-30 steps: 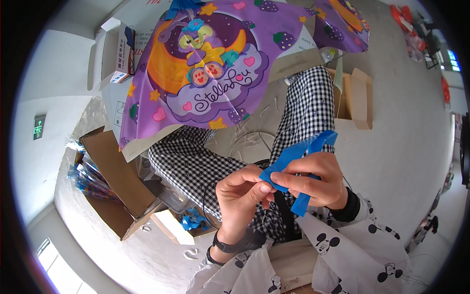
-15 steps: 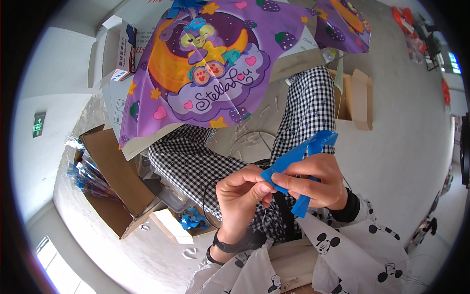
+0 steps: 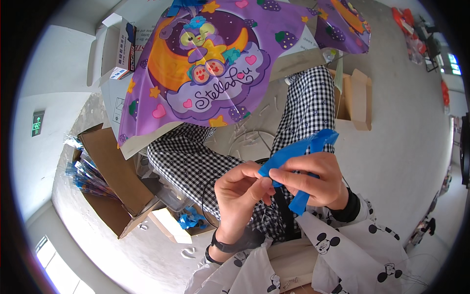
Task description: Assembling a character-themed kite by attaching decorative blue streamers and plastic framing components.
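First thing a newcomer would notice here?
Probably the purple printed sheet with its cartoon figure, spread across the upper middle. Next, the bright blue strip pinched between the left hand and right hand, just below and right of centre. Then the black-and-white checked trousers behind the hands.

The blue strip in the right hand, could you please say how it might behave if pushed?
The blue strip would probably fold easily, since it shows folds at the right hand. It looks thin, so likely light; its sheen may mean slipperiness.
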A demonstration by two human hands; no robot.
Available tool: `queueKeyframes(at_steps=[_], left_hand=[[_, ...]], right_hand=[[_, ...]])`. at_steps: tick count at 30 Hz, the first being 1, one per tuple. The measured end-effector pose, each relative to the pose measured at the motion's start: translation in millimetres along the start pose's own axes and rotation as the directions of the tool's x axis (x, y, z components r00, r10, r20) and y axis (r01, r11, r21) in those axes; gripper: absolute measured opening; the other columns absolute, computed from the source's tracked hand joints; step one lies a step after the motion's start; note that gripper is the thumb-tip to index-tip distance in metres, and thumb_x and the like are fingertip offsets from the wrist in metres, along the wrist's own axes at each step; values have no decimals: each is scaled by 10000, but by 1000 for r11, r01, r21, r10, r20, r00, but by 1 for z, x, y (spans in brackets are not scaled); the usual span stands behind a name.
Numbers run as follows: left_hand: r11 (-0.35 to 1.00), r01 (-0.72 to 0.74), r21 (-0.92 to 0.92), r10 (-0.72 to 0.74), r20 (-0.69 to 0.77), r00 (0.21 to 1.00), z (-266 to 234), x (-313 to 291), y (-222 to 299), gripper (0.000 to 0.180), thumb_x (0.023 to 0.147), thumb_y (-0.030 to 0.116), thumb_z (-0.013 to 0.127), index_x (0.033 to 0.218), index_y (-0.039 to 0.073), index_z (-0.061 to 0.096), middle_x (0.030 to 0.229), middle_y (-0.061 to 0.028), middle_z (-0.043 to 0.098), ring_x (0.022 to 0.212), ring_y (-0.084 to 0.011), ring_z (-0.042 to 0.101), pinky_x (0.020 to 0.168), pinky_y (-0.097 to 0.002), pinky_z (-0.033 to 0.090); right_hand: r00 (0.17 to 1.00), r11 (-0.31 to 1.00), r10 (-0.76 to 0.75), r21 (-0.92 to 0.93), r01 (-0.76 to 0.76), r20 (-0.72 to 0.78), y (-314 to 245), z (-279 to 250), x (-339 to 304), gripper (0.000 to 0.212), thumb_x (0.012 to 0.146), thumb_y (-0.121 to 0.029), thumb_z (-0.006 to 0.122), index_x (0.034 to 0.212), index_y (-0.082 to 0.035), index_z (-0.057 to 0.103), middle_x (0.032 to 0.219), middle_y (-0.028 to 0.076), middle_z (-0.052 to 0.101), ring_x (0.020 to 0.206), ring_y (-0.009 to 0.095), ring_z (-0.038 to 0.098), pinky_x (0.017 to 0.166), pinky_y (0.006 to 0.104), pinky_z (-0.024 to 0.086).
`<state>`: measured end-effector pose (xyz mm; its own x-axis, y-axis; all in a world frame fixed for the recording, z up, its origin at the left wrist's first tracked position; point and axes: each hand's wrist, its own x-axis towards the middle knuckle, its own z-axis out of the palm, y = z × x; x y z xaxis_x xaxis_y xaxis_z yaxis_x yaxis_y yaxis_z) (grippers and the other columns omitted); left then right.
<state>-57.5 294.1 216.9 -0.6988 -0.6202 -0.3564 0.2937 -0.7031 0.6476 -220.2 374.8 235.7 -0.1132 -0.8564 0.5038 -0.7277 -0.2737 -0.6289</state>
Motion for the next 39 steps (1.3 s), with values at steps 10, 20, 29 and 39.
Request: queueKeyframes(at_steps=[10, 20, 29, 39], left_hand=[[991, -126, 37, 129, -76, 989, 4, 3, -3, 89, 880, -14, 622, 962, -31, 592, 895, -71, 629, 695, -129, 631, 565, -234, 541], [999, -40, 31, 44, -114, 993, 0, 3, -2, 101, 891, 15, 630, 969, -22, 577, 918, -73, 641, 692, -118, 627, 599, -247, 547], [987, -148, 66, 152, -64, 986, 10, 1, 1, 264, 815, -105, 674, 1038, -39, 550, 962, -105, 650, 864, -141, 664, 676, -242, 573], [950, -213, 227, 228, -43, 973, 12, 1, -1, 318, 779, -141, 682, 1051, -40, 549, 996, -125, 647, 922, -169, 663, 732, -247, 570]], right_hand=[[982, 951, 186, 247, -188, 31, -4, -3, 5, 383, 694, -30, 794, 1059, -89, 693, 983, 62, 644, 705, 166, 644, 566, 274, 507], [979, 963, 196, 179, -202, 51, -4, 1, 9, 346, 717, -9, 764, 1042, -82, 673, 966, 58, 639, 721, 177, 643, 554, 271, 488], [914, 868, 400, 296, -399, 61, -8, 2, 8, 175, 761, 12, 759, 897, -24, 655, 805, 73, 660, 669, 159, 612, 561, 254, 456], [806, 692, 576, 445, -568, 133, -10, 0, 5, 120, 831, -74, 739, 874, -14, 644, 768, 44, 629, 635, 109, 554, 579, 232, 418]])
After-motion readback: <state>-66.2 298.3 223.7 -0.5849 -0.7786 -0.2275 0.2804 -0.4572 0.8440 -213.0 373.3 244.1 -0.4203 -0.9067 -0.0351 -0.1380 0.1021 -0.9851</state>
